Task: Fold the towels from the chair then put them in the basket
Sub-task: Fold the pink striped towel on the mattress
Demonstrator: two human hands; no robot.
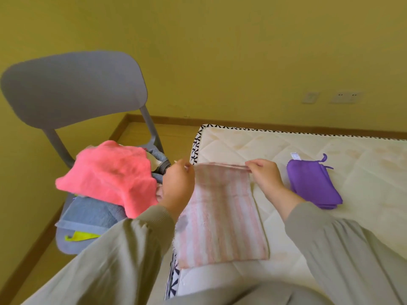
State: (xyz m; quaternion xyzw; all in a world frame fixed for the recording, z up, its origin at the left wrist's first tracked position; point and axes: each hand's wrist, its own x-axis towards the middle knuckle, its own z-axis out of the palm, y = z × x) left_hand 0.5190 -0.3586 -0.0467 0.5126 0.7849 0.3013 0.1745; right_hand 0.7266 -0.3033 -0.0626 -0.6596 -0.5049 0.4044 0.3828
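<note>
Hands — left hand [177, 183], right hand [267, 176] pinch striped towel [220, 216] far corners | towel at mattress [363, 172] left edge | purple towel [312, 186] apart

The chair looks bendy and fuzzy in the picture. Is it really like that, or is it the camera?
In the head view it is the camera: the wide lens curves the grey chair and the mattress edge; the chair back looks soft, while the striped towel pinched by the left hand and right hand is sharper; the light is even, with no glare.
</note>
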